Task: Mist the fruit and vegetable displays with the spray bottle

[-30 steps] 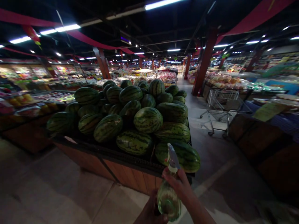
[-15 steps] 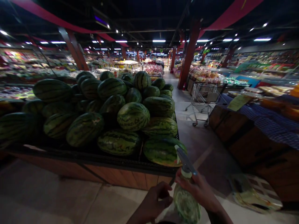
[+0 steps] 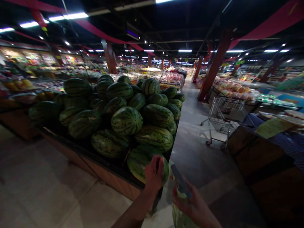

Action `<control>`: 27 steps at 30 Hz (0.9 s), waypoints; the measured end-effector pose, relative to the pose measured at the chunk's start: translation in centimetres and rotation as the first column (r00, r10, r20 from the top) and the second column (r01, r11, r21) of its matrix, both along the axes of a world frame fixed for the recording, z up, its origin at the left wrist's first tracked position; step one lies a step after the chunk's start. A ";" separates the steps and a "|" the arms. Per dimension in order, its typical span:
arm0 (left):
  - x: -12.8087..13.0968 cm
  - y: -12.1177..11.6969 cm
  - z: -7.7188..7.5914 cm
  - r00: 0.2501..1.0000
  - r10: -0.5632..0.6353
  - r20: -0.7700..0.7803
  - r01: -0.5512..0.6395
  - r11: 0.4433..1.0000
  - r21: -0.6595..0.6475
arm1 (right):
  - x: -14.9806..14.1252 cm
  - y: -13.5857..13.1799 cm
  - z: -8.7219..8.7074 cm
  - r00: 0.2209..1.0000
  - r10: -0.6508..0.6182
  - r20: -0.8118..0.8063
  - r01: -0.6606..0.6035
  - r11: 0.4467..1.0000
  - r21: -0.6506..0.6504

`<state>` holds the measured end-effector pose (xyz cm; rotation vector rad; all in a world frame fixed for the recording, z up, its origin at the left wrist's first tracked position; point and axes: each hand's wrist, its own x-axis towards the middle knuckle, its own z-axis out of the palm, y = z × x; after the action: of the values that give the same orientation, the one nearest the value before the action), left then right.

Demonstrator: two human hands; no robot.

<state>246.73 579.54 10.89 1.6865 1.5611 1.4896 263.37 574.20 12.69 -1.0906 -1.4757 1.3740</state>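
My right hand (image 3: 191, 199) is wrapped round the neck of a clear spray bottle (image 3: 180, 181) with a grey trigger head and a pale nozzle. Its lower body runs out of the picture at the bottom edge. The fingers of my left hand (image 3: 155, 172) are curled closed, and I see nothing in them. That hand is in front of the nearest watermelon (image 3: 137, 161), at the front right corner of the heap; whether it touches the rind I cannot tell. Above and behind lie a pale striped watermelon (image 3: 127, 121) and a dark mottled one (image 3: 110, 143).
The watermelons lie piled in a wood-sided display bin (image 3: 95, 166) with a black rim. A metal shopping cart (image 3: 223, 122) stands across the aisle (image 3: 190, 133) on the right. Beside it is a counter under a checked cloth (image 3: 282, 142), with a yellowish sign (image 3: 273, 126).
My left hand has risen from beside the bottle to in front of the nearest watermelon. The bottle in my right hand sits lower. The view has shifted, bringing the bin's corner further left.
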 end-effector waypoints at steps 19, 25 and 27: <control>1.6 0.1 -1.6 0.633 0.475 -0.611 -0.207 0.864 0.458 | 8.9 8.0 -0.8 0.911 0.345 0.228 -0.365 0.930 0.051; 3.1 -0.2 -0.6 0.718 0.459 -0.523 -0.316 0.885 0.343 | 10.5 9.7 -0.1 0.904 0.376 0.205 -0.391 0.920 0.037; 5.1 0.3 0.0 0.871 0.368 -0.324 -0.329 0.929 0.171 | 10.9 10.9 0.5 0.901 0.376 0.215 -0.392 0.919 0.036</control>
<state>251.82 579.81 10.85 1.8908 2.1041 1.5243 274.29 585.14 13.21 -0.9427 -1.9607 1.4856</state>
